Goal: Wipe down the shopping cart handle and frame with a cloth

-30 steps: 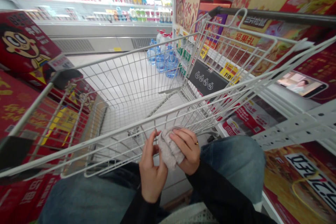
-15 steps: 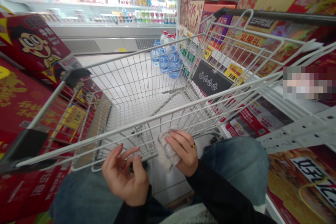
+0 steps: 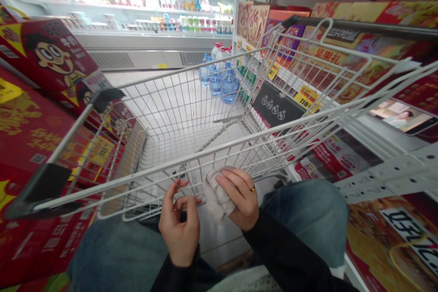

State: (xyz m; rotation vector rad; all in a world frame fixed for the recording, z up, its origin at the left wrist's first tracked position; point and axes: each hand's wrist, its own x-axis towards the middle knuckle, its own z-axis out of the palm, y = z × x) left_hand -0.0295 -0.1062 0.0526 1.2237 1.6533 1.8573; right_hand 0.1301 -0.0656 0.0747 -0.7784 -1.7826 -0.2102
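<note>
Two bare hands work at six o'clock by the near rail of a wire shopping cart (image 3: 137, 177): the right hand (image 3: 239, 203) curls nearly shut, keeping a grey fuzzy cloth (image 3: 215, 196) bunched against its palm, while the left hand (image 3: 179, 232) stays half open, holding nothing

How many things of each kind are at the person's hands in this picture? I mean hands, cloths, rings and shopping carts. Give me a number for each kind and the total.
Hands: 2 (left hand, right hand)
Grey cloth: 1
Gold ring: 1
Wire shopping cart: 1
Total: 5
</note>
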